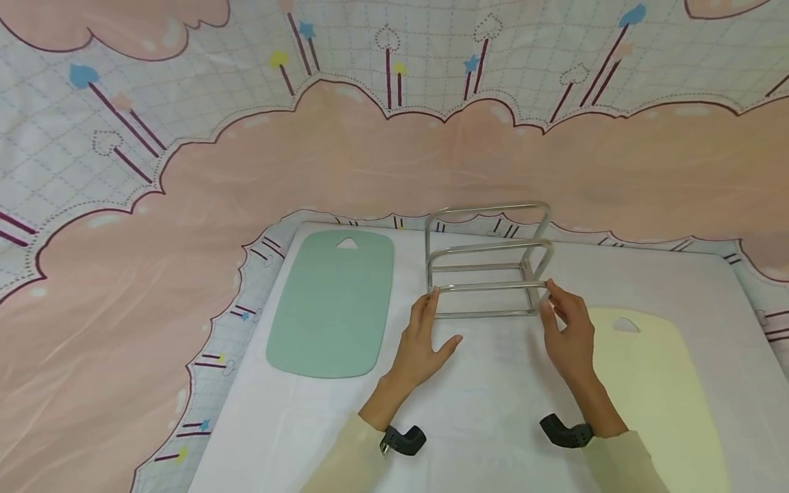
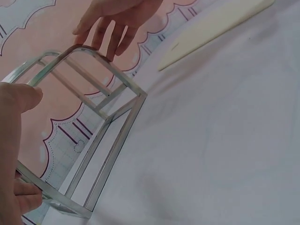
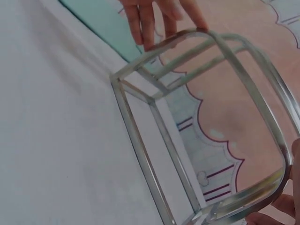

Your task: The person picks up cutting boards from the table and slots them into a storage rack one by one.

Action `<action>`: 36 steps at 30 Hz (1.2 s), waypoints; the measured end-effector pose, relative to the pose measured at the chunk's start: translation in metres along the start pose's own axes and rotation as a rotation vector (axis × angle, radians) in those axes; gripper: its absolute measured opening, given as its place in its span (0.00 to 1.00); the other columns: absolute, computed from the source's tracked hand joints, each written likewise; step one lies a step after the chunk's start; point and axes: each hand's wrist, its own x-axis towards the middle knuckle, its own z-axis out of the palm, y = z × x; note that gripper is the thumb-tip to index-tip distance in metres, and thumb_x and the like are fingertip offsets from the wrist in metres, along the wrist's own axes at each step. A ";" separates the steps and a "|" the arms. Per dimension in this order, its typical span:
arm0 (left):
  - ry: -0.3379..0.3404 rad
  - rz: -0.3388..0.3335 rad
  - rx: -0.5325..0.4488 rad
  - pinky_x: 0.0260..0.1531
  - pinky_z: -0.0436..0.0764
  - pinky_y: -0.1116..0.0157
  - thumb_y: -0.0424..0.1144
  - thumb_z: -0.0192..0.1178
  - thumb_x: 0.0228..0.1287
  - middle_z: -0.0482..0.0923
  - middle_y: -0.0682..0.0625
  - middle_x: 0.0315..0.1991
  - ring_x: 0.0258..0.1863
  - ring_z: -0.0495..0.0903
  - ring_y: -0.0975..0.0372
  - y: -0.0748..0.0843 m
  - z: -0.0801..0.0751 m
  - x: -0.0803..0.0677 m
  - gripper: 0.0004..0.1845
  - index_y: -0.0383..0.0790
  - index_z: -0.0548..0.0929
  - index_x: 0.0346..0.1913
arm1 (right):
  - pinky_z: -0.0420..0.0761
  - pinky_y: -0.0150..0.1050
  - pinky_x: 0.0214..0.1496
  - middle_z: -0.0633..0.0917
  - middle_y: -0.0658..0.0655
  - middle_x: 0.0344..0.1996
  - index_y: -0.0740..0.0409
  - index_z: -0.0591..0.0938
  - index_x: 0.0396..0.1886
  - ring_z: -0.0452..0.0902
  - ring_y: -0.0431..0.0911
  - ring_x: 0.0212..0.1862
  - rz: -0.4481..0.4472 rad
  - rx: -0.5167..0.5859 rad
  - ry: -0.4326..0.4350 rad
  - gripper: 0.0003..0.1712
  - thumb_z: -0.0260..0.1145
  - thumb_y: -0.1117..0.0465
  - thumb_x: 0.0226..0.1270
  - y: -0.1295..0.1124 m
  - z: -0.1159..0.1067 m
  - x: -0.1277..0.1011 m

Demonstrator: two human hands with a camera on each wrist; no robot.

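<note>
A wire metal rack (image 1: 487,245) stands upright on the white tabletop (image 1: 493,411), between my hands. My left hand (image 1: 434,318) touches its left end with straight fingers, the thumb spread away from it. My right hand (image 1: 550,298) touches the right end with nearly straight fingertips. In the left wrist view the rack (image 2: 117,150) runs away from my left hand (image 2: 16,145) to my right hand (image 2: 108,28) at the far loop. In the right wrist view my left hand (image 3: 159,18) rests its fingertips on the far loop of the rack (image 3: 140,150), and my right hand (image 3: 281,206) barely shows.
A green cutting board (image 1: 333,308) lies flat left of the rack, and a pale yellow cutting board (image 1: 653,370) lies flat to the right, under my right forearm. A pink and white patterned cloth (image 1: 185,205) surrounds the table on three sides.
</note>
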 end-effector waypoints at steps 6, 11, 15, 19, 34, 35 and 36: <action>-0.004 -0.014 -0.011 0.43 0.80 0.50 0.40 0.67 0.60 0.54 0.35 0.67 0.47 0.77 0.40 -0.010 -0.008 0.000 0.48 0.34 0.48 0.74 | 0.63 0.20 0.58 0.74 0.67 0.53 0.61 0.71 0.66 0.71 0.60 0.56 -0.009 -0.007 -0.021 0.28 0.60 0.73 0.66 -0.010 0.006 -0.009; -0.030 -0.022 -0.007 0.46 0.79 0.50 0.40 0.66 0.61 0.54 0.36 0.69 0.54 0.74 0.42 -0.017 -0.016 -0.001 0.47 0.37 0.48 0.75 | 0.64 0.20 0.57 0.73 0.67 0.54 0.61 0.71 0.66 0.71 0.57 0.57 0.018 -0.012 -0.022 0.29 0.61 0.74 0.64 -0.016 0.011 -0.013; -0.050 -0.040 -0.019 0.51 0.75 0.47 0.39 0.65 0.61 0.52 0.36 0.71 0.62 0.67 0.42 -0.020 -0.021 -0.003 0.47 0.37 0.47 0.75 | 0.65 0.20 0.56 0.73 0.66 0.52 0.63 0.72 0.65 0.72 0.58 0.55 0.037 0.000 -0.023 0.29 0.62 0.75 0.63 -0.020 0.015 -0.014; -0.043 -0.056 -0.039 0.58 0.68 0.46 0.39 0.65 0.61 0.50 0.37 0.73 0.69 0.58 0.45 -0.021 -0.024 -0.001 0.47 0.38 0.47 0.76 | 0.65 0.21 0.57 0.73 0.66 0.53 0.63 0.72 0.65 0.72 0.56 0.56 0.061 -0.005 -0.028 0.29 0.62 0.74 0.63 -0.023 0.018 -0.017; -0.053 -0.040 -0.041 0.62 0.64 0.50 0.37 0.64 0.61 0.50 0.39 0.73 0.71 0.54 0.50 -0.027 -0.029 0.000 0.46 0.37 0.48 0.75 | 0.63 0.17 0.55 0.74 0.66 0.52 0.64 0.73 0.64 0.73 0.55 0.55 0.092 -0.037 -0.024 0.28 0.63 0.74 0.62 -0.033 0.020 -0.018; -0.056 -0.039 -0.035 0.62 0.65 0.50 0.37 0.64 0.62 0.50 0.39 0.73 0.71 0.54 0.50 -0.027 -0.029 0.001 0.46 0.37 0.47 0.75 | 0.64 0.18 0.55 0.74 0.66 0.52 0.65 0.73 0.64 0.73 0.56 0.55 0.091 -0.048 -0.021 0.28 0.63 0.74 0.62 -0.033 0.021 -0.018; -0.058 -0.039 -0.033 0.62 0.65 0.50 0.38 0.64 0.62 0.49 0.40 0.74 0.71 0.54 0.50 -0.027 -0.029 0.001 0.46 0.37 0.47 0.75 | 0.66 0.21 0.56 0.74 0.67 0.52 0.65 0.73 0.64 0.73 0.56 0.55 0.089 -0.059 -0.018 0.28 0.64 0.74 0.62 -0.034 0.021 -0.018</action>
